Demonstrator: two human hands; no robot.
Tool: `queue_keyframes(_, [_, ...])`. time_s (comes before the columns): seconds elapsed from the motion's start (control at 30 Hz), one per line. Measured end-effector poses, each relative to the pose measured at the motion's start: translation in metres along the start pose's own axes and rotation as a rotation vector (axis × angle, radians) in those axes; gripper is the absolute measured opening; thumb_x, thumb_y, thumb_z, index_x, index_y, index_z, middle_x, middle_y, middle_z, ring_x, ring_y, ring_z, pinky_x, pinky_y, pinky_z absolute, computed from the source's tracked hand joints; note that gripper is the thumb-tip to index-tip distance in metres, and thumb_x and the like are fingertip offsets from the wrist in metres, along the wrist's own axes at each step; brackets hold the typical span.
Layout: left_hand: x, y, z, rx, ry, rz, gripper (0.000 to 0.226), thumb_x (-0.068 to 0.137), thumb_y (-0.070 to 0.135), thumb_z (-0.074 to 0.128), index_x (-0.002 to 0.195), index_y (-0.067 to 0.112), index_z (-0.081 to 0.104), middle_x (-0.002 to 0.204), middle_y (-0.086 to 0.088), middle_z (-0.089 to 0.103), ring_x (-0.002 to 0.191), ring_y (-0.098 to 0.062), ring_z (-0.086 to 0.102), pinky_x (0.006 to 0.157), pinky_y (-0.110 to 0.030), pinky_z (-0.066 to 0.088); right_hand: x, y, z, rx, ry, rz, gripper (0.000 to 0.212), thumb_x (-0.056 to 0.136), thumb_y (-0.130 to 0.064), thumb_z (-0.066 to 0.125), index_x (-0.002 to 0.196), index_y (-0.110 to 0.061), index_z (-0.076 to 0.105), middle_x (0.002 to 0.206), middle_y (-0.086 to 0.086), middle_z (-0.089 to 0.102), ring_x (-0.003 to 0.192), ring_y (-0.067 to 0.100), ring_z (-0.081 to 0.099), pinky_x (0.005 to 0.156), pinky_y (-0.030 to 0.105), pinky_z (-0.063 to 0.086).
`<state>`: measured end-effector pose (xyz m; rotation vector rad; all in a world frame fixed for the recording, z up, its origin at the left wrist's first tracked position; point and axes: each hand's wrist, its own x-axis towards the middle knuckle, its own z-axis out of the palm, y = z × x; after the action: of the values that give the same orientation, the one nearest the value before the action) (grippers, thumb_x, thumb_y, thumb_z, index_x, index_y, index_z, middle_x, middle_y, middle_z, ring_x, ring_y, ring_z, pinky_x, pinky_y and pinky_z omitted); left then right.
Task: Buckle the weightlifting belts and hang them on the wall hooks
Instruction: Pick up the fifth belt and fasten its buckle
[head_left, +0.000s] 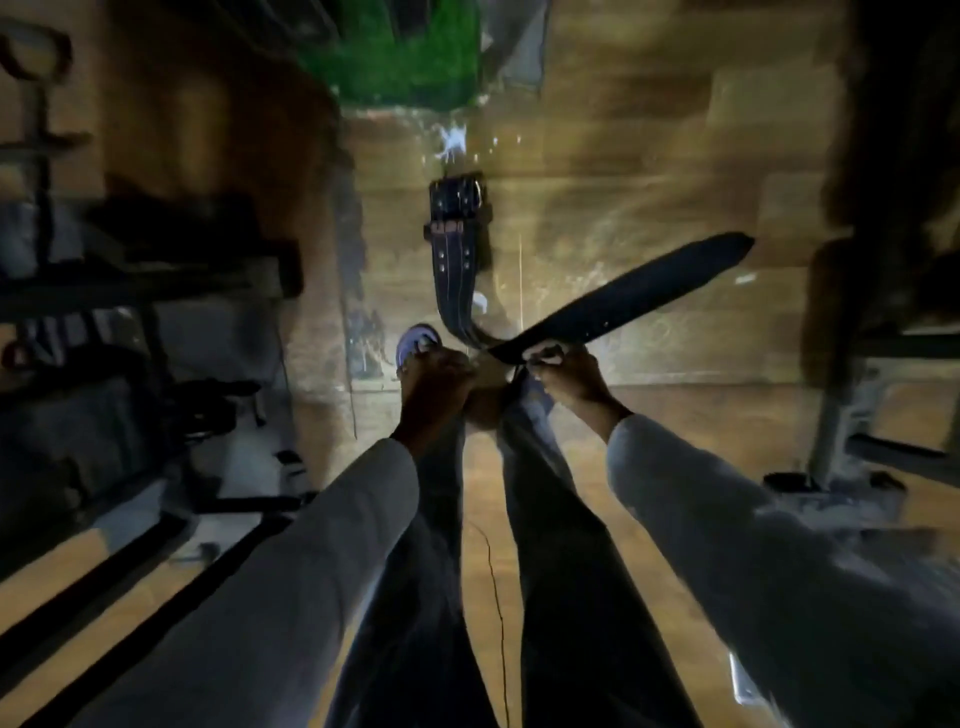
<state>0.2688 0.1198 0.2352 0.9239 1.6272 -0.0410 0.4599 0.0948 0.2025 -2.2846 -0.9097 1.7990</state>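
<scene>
A black weightlifting belt (457, 260) lies bent on the wooden floor ahead of my feet. Its buckle end (456, 195) points away from me, and its tongue end (675, 283) with a row of holes is lifted and sticks out to the right. My right hand (563, 371) grips the belt near the bend, at the base of the raised tongue. My left hand (436, 379) is down beside it at the bend, fingers curled; dim light and blur hide what it holds. Both arms are in light sleeves. No wall hooks are visible.
Dark gym machine frames (156, 291) and bars crowd the left side. Another machine base (883, 415) stands at the right. A green mat (410, 57) lies far ahead. My legs in dark trousers and a pale shoe (415, 340) fill the lower middle. A thin cable (493, 597) runs along the floor.
</scene>
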Motion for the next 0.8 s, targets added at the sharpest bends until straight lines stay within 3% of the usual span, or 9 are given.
queue_keyframes(0.03, [0.015,-0.021,0.013,0.036,-0.009,-0.009,0.010,0.093,0.019,0.064,0.084,0.017,0.068,0.085,0.001,0.066,0.077,-0.003,0.062,0.073,-0.026,0.050,0.018,0.025,0.012,-0.030,0.000,0.018,0.021,0.093,-0.011,0.067,0.112,-0.011,0.076,0.114,0.008,0.075,0.110,0.024,0.069,0.094,0.034,0.054])
queue_keyframes(0.1, [0.041,-0.059,0.034,0.123,-0.001,-0.025,0.028,0.088,0.031,0.066,0.097,0.006,0.073,0.098,-0.007,0.073,0.091,-0.020,0.067,0.073,-0.027,0.048,0.047,0.066,0.034,-0.129,-0.021,0.038,0.024,0.093,-0.013,0.065,0.114,-0.012,0.075,0.121,0.011,0.074,0.117,0.028,0.067,0.101,0.038,0.053])
queue_keyframes(0.2, [0.077,-0.089,0.057,0.140,0.024,-0.049,0.022,0.089,0.020,0.072,0.106,0.006,0.072,0.103,-0.005,0.073,0.096,-0.021,0.065,0.075,-0.024,0.040,0.101,0.125,0.061,-0.330,-0.138,-0.056,0.028,0.090,-0.018,0.064,0.115,-0.011,0.077,0.123,0.013,0.074,0.118,0.031,0.067,0.100,0.037,0.053])
queue_keyframes(0.27, [0.104,-0.106,0.069,0.178,0.023,-0.038,0.023,0.089,0.020,0.069,0.107,0.006,0.072,0.105,-0.005,0.072,0.098,-0.021,0.065,0.078,-0.026,0.043,0.144,0.166,0.081,-0.537,-0.212,-0.103,0.044,0.083,-0.039,0.057,0.119,-0.019,0.074,0.129,0.011,0.070,0.122,0.033,0.064,0.100,0.041,0.053])
queue_keyframes(0.33, [0.129,-0.123,0.076,0.206,0.034,-0.023,0.027,0.087,0.023,0.067,0.107,0.006,0.072,0.108,-0.010,0.072,0.102,-0.022,0.065,0.081,-0.030,0.046,0.183,0.189,0.104,-0.681,-0.237,-0.090,0.061,0.075,-0.048,0.055,0.132,-0.028,0.064,0.148,0.009,0.056,0.136,0.034,0.052,0.107,0.047,0.049])
queue_keyframes(0.47, [0.147,-0.144,0.079,0.135,0.093,0.015,0.024,0.093,0.017,0.070,0.116,0.010,0.067,0.116,-0.010,0.071,0.105,-0.023,0.068,0.089,-0.038,0.058,0.220,0.185,0.140,-0.970,-0.266,-0.185,0.076,0.085,-0.042,0.061,0.153,-0.015,0.040,0.166,0.018,0.022,0.153,0.042,0.020,0.122,0.054,0.025])
queue_keyframes(0.6, [0.151,-0.162,0.073,0.157,0.083,0.096,0.026,0.095,0.020,0.072,0.119,0.011,0.067,0.114,-0.001,0.070,0.100,-0.007,0.067,0.075,-0.006,0.048,0.247,0.210,0.163,-1.028,-0.348,-0.139,0.068,0.075,-0.046,0.048,0.136,-0.017,0.054,0.146,0.022,0.047,0.137,0.048,0.045,0.113,0.061,0.035])
queue_keyframes(0.73, [0.137,-0.169,0.065,0.147,0.052,-0.025,0.026,0.099,0.017,0.066,0.120,0.003,0.067,0.110,-0.005,0.066,0.081,0.005,0.055,0.067,0.003,0.042,0.205,0.177,0.150,-0.895,-0.408,-0.138,0.053,0.075,-0.037,0.064,0.124,-0.016,0.061,0.133,0.018,0.059,0.123,0.043,0.057,0.103,0.051,0.049])
queue_keyframes(0.8, [0.123,-0.172,0.063,0.071,0.050,-0.157,0.023,0.098,0.018,0.067,0.117,0.006,0.069,0.110,-0.009,0.070,0.087,-0.006,0.062,0.068,-0.002,0.046,0.176,0.149,0.127,-0.711,-0.334,-0.095,0.054,0.080,-0.027,0.077,0.130,-0.012,0.063,0.135,0.017,0.062,0.124,0.038,0.059,0.103,0.044,0.050])
